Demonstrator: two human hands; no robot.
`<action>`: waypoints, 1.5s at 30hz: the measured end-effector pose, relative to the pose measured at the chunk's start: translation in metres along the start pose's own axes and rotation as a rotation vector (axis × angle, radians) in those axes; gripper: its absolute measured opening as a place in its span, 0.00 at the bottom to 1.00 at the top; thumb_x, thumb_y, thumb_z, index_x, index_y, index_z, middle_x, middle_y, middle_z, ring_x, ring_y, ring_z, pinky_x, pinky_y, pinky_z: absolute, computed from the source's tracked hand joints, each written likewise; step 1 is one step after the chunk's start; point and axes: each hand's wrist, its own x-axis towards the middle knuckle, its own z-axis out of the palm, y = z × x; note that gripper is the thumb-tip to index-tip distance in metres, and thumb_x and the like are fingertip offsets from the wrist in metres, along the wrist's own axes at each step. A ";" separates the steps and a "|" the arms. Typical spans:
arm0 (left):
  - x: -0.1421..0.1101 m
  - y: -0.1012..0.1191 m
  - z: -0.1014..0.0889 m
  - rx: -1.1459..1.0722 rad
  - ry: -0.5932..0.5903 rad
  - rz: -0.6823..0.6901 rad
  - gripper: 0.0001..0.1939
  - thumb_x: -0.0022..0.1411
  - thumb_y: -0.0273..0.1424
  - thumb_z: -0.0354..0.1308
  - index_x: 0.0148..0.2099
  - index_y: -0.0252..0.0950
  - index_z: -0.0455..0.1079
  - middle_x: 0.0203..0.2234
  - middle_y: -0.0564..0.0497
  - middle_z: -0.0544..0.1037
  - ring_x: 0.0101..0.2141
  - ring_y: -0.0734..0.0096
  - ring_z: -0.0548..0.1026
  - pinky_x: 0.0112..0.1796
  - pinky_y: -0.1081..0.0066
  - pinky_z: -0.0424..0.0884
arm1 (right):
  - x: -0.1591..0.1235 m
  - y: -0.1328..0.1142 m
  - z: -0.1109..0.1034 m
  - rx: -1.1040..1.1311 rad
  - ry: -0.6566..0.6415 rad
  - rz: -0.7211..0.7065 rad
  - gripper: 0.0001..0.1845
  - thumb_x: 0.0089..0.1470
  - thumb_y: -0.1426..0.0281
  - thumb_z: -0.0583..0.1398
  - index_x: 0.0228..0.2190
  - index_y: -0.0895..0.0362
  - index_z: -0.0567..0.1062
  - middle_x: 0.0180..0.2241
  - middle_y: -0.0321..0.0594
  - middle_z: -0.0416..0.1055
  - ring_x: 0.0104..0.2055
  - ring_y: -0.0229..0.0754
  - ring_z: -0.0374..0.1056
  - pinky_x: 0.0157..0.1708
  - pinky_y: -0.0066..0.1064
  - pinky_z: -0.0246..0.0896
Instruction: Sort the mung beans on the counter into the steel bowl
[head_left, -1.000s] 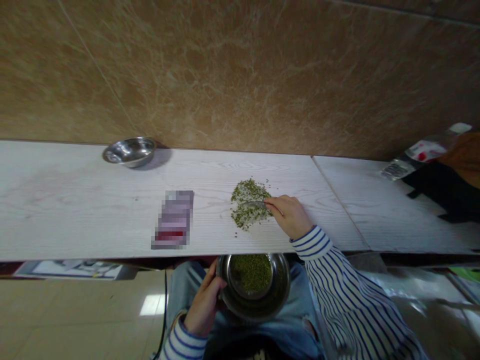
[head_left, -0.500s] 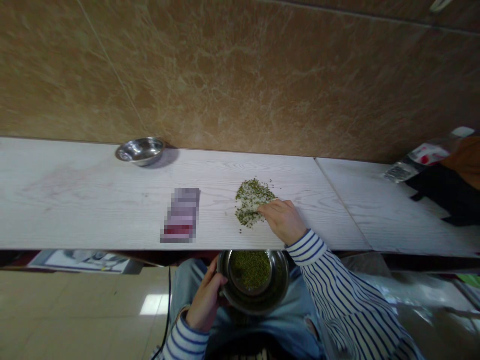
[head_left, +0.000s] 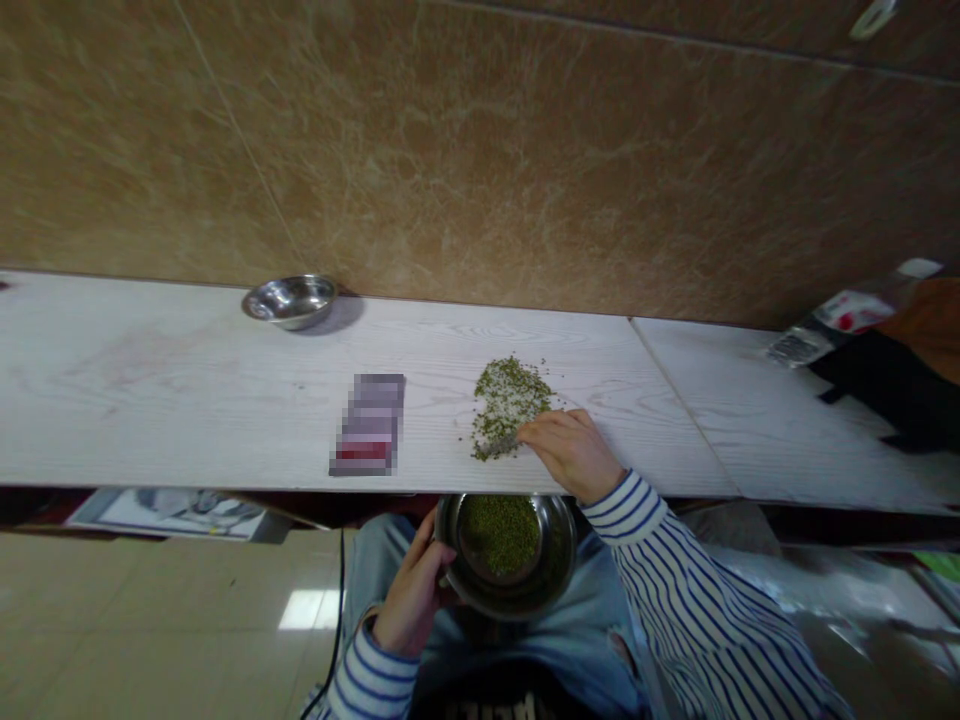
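A pile of small green beans (head_left: 510, 400) lies on the white wooden tabletop (head_left: 187, 400). My right hand (head_left: 574, 452) rests at the pile's near right edge, fingers closed on a thin metal tool (head_left: 501, 443) whose tip lies in the beans. Below the table's front edge, a steel bowl (head_left: 507, 555) holding more green beans sits on my lap. My left hand (head_left: 409, 598) grips its left rim.
An empty steel bowl (head_left: 291, 299) stands at the back left by the brown tiled wall. A flat blurred packet (head_left: 370, 424) lies left of the bean pile. At the far right are a plastic bottle (head_left: 847, 312) and dark cloth (head_left: 892, 385).
My right hand has drawn the tool from the middle of the pile toward the table's front edge, pulling beans along. The left hand and bowl stay put.
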 end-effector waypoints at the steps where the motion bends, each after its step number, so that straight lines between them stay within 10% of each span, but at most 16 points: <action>1: 0.000 0.000 0.000 0.001 -0.002 0.001 0.39 0.49 0.27 0.53 0.65 0.43 0.52 0.28 0.53 0.74 0.22 0.71 0.68 0.22 0.71 0.66 | -0.001 -0.001 -0.001 -0.002 -0.004 -0.005 0.12 0.60 0.72 0.54 0.41 0.51 0.75 0.41 0.38 0.76 0.46 0.41 0.67 0.43 0.36 0.51; 45: 0.000 -0.001 -0.002 -0.024 -0.014 0.002 0.37 0.49 0.25 0.52 0.63 0.46 0.55 0.27 0.55 0.72 0.22 0.73 0.69 0.22 0.72 0.67 | -0.049 -0.021 -0.011 0.012 0.053 0.084 0.09 0.60 0.73 0.54 0.40 0.58 0.73 0.33 0.39 0.75 0.38 0.40 0.67 0.37 0.33 0.52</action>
